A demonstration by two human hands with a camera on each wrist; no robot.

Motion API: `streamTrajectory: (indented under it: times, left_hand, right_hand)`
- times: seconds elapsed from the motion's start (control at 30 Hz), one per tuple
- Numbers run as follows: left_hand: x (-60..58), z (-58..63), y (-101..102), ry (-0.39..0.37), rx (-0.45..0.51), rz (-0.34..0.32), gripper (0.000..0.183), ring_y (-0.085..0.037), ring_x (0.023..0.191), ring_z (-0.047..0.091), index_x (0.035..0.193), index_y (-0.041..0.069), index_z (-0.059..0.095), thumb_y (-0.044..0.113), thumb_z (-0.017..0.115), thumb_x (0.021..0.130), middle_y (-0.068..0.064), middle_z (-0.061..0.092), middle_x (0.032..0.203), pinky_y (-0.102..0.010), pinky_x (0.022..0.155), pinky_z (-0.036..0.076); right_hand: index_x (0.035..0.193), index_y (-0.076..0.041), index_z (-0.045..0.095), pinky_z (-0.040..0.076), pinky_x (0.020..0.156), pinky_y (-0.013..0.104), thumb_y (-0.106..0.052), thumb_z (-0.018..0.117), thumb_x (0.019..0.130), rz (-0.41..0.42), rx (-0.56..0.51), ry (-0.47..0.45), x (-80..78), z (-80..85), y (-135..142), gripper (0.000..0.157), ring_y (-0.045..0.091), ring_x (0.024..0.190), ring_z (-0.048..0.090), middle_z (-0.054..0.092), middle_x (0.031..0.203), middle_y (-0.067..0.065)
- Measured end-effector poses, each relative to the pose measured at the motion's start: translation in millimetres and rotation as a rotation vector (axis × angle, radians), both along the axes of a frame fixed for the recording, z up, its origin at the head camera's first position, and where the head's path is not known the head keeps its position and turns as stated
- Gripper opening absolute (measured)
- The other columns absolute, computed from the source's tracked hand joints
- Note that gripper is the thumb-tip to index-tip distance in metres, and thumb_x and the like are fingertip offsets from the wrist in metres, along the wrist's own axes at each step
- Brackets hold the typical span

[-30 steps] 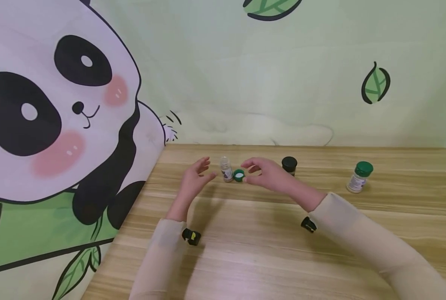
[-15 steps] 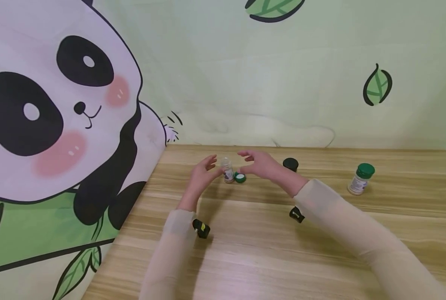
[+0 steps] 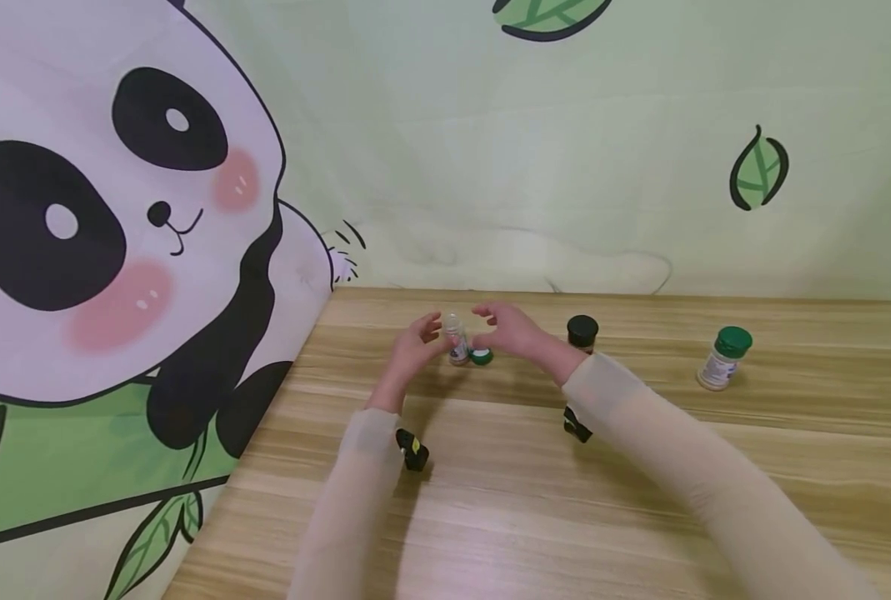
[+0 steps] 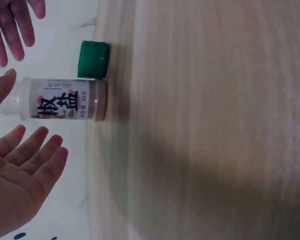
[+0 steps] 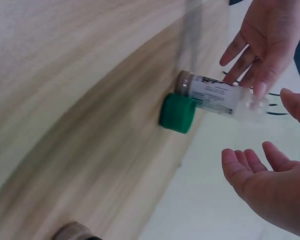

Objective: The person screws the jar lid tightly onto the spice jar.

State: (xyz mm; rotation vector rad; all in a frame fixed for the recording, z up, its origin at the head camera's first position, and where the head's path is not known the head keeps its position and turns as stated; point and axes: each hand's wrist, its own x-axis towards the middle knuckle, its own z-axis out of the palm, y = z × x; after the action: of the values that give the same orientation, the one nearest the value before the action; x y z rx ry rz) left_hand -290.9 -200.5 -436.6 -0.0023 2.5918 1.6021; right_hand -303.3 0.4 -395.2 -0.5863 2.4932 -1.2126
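A clear seasoning bottle with a white printed label stands upright and capless near the back of the table. Right beside its base lies a green cap, its pale inside partly visible in the head view. My left hand is at the bottle's left with fingers spread and loosely bent; its thumb overlaps the bottle in view, and I cannot tell whether it touches. On the other side, my right hand hovers above and right of the cap, fingers loosely bent, holding nothing.
Behind my right wrist stands a black-capped jar, partly hidden. Farther right is a green-capped seasoning bottle. The wooden table meets a panda-printed backdrop along its back and left sides.
My left hand has moved right, up to the bottle. The right hand has shifted slightly left and away from me, over the cap. The bottle and cap stay in place.
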Motion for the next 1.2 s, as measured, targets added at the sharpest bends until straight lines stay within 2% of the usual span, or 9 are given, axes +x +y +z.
streamTrajectory:
  times: [0.2,0.33,0.43,0.57,0.8,1.2]
  left_hand:
    - [-1.9,-7.9,-0.6,-0.013,0.015,-0.019,0.073,-0.039,0.139,0.045,0.151,0.007,0.038,0.026,0.073,0.089,-0.023,0.045,0.151,-0.051,0.114,0.037]
    - [-6.8,-9.3,-1.6,0.000,0.031,-0.011,0.072,-0.038,0.137,0.048,0.150,0.006,0.039,0.021,0.074,0.089,-0.023,0.050,0.147,-0.050,0.114,0.038]
    - [-9.8,-10.7,-1.0,0.016,0.038,-0.005,0.071,-0.038,0.133,0.052,0.149,0.001,0.040,0.017,0.074,0.088,-0.023,0.054,0.142,-0.048,0.113,0.040]
    - [-9.7,-13.8,2.2,0.037,0.033,0.007,0.070,-0.038,0.129,0.056,0.147,-0.004,0.040,0.014,0.074,0.088,-0.025,0.056,0.139,-0.046,0.109,0.044]
    - [-9.6,-23.2,6.3,0.005,0.045,0.036,0.068,-0.036,0.128,0.057,0.147,-0.003,0.040,0.014,0.073,0.089,-0.023,0.056,0.140,-0.044,0.109,0.044]
    - [-10.4,-30.5,11.1,0.021,0.004,0.048,0.051,-0.033,0.121,0.062,0.135,0.001,0.056,0.016,0.074,0.089,-0.020,0.065,0.130,-0.043,0.104,0.048]
  right_hand:
    - [0.147,0.002,0.039,0.039,0.112,0.049,-0.016,0.070,0.089,-0.023,0.025,-0.040,-2.1,-14.8,-7.7,0.068,0.041,0.138,0.042,0.041,0.153,0.023]
    - [0.146,0.004,0.040,0.039,0.113,0.050,-0.015,0.071,0.088,-0.036,0.051,-0.021,-4.7,-21.0,-12.2,0.069,0.042,0.137,0.043,0.041,0.152,0.025]
    - [0.144,0.007,0.040,0.037,0.114,0.049,-0.014,0.071,0.087,-0.049,0.065,-0.009,-5.6,-25.7,-13.8,0.069,0.043,0.137,0.044,0.042,0.150,0.028]
    - [0.142,0.010,0.041,0.038,0.114,0.049,-0.012,0.071,0.085,-0.081,0.049,-0.036,-5.1,-34.2,-13.8,0.068,0.042,0.135,0.045,0.045,0.147,0.030]
    - [0.142,0.009,0.040,0.042,0.110,0.047,-0.014,0.074,0.085,-0.124,0.066,-0.074,-4.1,-49.2,-16.1,0.070,0.040,0.128,0.051,0.049,0.143,0.030]
    - [0.137,0.011,0.046,0.044,0.108,0.044,-0.012,0.074,0.084,-0.158,0.132,-0.010,-9.8,-61.5,-21.5,0.064,0.038,0.122,0.056,0.056,0.134,0.029]
